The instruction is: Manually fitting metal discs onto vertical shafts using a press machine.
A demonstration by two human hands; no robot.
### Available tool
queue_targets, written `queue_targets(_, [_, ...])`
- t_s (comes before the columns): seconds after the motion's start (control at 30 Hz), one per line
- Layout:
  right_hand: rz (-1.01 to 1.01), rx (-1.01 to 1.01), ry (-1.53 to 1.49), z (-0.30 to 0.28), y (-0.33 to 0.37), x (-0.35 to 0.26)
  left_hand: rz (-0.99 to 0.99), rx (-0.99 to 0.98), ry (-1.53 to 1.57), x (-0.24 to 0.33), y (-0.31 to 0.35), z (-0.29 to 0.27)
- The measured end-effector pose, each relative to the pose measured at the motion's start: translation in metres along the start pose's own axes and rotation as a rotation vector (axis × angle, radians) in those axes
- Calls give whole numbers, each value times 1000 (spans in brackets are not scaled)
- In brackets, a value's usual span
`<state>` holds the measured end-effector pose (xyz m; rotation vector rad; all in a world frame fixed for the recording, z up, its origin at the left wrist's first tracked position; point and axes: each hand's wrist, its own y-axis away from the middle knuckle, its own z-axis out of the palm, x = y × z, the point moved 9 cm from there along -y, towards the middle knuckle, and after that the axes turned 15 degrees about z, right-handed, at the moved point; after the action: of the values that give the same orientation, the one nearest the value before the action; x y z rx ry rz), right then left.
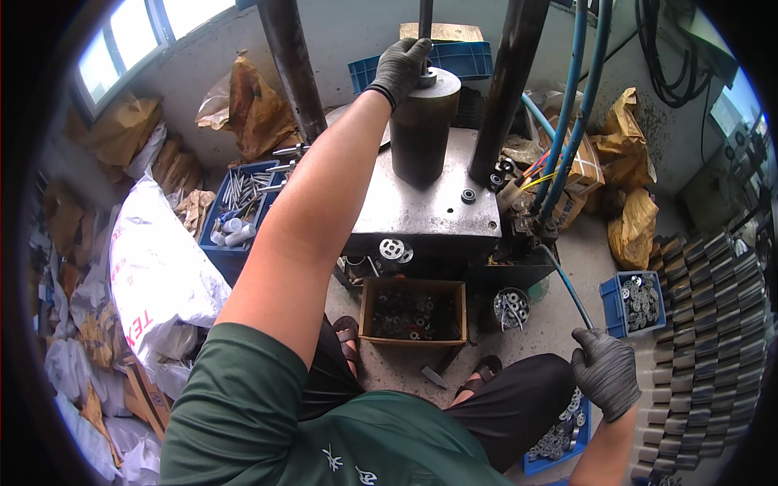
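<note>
My left hand (400, 68), in a dark grey glove, reaches to the top of a thick steel cylinder (423, 134) on the press table. Its fingers are closed at a small dark round metal part (427, 79) lying on the cylinder, right below a vertical rod (425, 20). The fingers partly hide this part. Low on the right, my gloved right hand (606, 373) is wrapped round the end of a long thin lever (570, 290) that slopes up to the machine. A small dark bearing-like ring (468, 196) lies on the steel table plate (421, 212).
Two thick columns (293, 69) flank the cylinder. Below the table stands a wooden box (413, 340) of dark parts, beside a bucket (511, 308) of rings. Blue bins (634, 304) hold metal parts. Stacked metal pieces (705, 348) line the right; sacks (162, 275) crowd the left.
</note>
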<state>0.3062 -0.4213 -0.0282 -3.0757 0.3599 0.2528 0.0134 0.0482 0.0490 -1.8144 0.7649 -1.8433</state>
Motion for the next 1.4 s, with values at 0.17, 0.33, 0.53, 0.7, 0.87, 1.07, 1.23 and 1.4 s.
queue_targets(0.17, [-37, -47, 49, 10, 3, 6, -7, 6, -9, 2, 0, -1])
queue_targets(0.33, [6, 3, -45, 0, 0, 7, -22, 10, 37, 1, 2, 0])
queue_targets(0.53, [-38, -34, -22, 6, -1, 7, -40, 25, 54, -2, 1, 0])
queue_targets(0.7, [-46, -79, 24, 13, 0, 13, -30, 12, 46, 0, 1, 2])
queue_targets(0.87, [-39, -27, -35, 4, -2, 9, -35, 18, 33, -2, 0, -2])
queue_targets(1.07, [-45, -82, -22, 8, -2, 10, -45, 24, 11, 0, 2, -2])
queue_targets(1.23, [-37, -129, 47, 14, -1, 12, -63, 31, 68, 1, 4, 1])
queue_targets(1.4, [-62, -13, -56, 2, -4, 8, -52, 40, 71, -2, 3, -2])
